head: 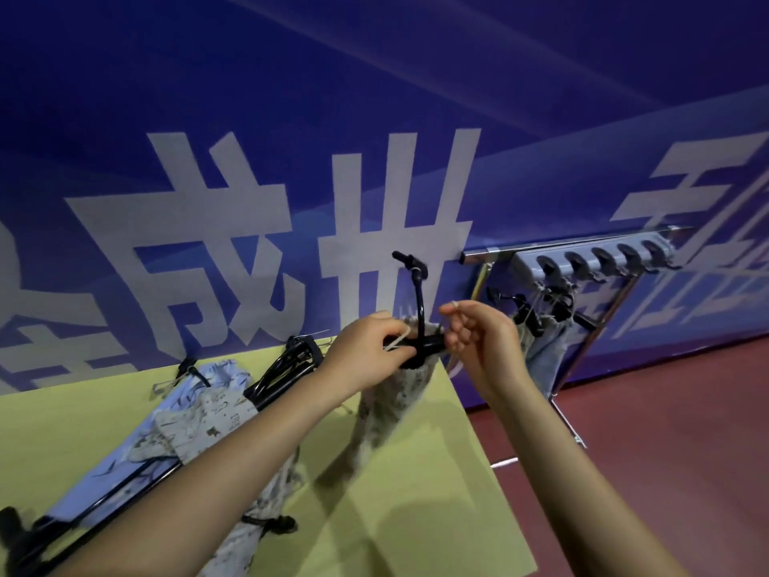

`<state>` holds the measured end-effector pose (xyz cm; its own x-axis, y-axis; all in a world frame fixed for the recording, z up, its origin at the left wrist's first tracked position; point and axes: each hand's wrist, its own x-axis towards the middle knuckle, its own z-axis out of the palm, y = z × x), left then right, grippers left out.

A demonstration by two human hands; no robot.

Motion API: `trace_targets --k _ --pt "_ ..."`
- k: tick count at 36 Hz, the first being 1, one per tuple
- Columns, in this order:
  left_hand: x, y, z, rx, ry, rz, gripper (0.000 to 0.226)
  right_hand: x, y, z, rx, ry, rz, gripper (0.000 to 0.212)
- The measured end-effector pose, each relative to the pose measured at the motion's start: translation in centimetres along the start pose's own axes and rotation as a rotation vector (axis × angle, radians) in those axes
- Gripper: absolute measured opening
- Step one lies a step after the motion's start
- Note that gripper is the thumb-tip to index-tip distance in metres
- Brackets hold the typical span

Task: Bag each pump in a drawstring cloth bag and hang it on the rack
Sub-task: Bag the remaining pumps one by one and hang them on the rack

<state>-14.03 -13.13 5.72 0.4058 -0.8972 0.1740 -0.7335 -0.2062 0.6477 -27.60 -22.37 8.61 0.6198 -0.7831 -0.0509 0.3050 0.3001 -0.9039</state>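
Note:
A patterned cloth bag (387,414) hangs in the air above the table's right edge, with a black pump (418,310) sticking up out of its mouth. My left hand (366,351) grips the bag's neck, the pump handle and a pale drawstring there. To the right of the bag's mouth, my right hand (478,339) pinches the other drawstring end. At the right stands the rack (582,260), a grey hook bar on a metal frame, with bagged pumps (545,347) hanging under it.
On the yellow-green table (416,514) lie more printed bags (199,414) and black pumps (283,372); one pump end (16,535) lies at the near left. A blue banner wall (291,160) runs behind. Red floor (674,410) lies to the right.

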Motion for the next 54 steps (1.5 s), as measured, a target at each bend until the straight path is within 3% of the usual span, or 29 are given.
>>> trace_targets --k 6,14,23,31,35,38,46,51,54 --pt "4.4 2.5 2.9 -0.047 -0.054 -0.099 0.025 2.6 -1.6 -5.2 -0.209 -0.128 0.054 0.018" --pt "7.5 7.0 4.4 -0.319 0.217 -0.261 0.022 6.2 -4.4 -10.2 -0.297 -0.381 0.092 0.03" --pt "7.6 11.4 6.6 -0.678 0.361 -0.353 0.027 8.2 -6.0 -12.8 -0.413 -0.492 -0.029 0.024" --pt "7.4 12.9 8.2 -0.768 0.286 -0.343 0.028 7.8 -5.5 -12.6 -0.616 -0.583 -0.078 0.019" --pt "7.0 12.4 8.4 -0.788 0.241 -0.344 0.029 7.7 -5.7 -12.4 -0.503 -0.58 0.016 0.014" --pt "6.4 11.6 8.1 -0.666 0.206 -0.321 0.029 6.9 -5.8 -12.3 -0.446 -0.555 0.05 0.018" --pt "5.5 10.9 8.2 -0.416 0.263 -0.015 0.029 5.7 -6.9 -11.2 -0.131 -0.466 0.084 0.013" --pt "4.6 11.2 9.4 -0.475 0.23 0.059 0.039 4.9 -6.7 -11.6 0.033 -0.373 0.111 0.015" --pt "4.0 11.2 10.8 -0.496 0.18 0.074 0.045 5.0 -6.4 -12.9 0.279 -0.408 0.169 0.02"
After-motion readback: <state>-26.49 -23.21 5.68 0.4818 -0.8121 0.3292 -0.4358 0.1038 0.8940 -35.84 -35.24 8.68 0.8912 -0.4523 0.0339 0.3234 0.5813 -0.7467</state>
